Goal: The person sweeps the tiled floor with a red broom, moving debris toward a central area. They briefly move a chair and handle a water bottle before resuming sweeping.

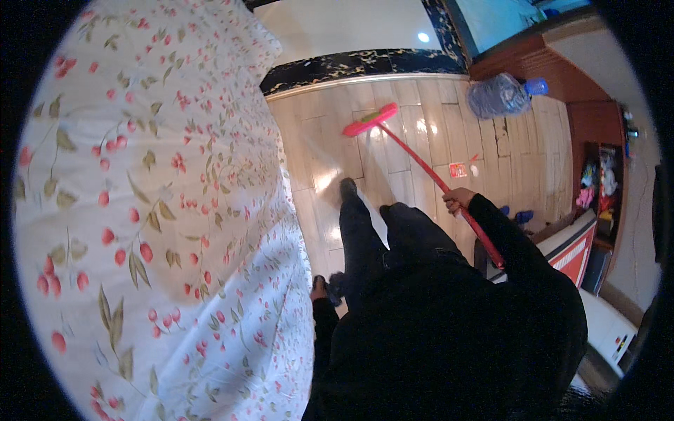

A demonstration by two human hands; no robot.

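My right hand is closed around the red handle of a broom. The handle's end reaches back beside my dark sleeve. Ahead of my feet, the pink broom head, with a green patch, is at the wooden-look floor. To the right of the broom lie a small red printed packet and a pale scrap. My left hand hangs low beside the bed, next to a dark object; whether it grips that object is unclear, as its fingers are partly hidden.
A bed with a cherry-patterned sheet fills the left. Black marbled edging borders the floor ahead. A large clear plastic water bottle lies by a reddish-brown cabinet. Blue slippers and a red-and-white box are at right.
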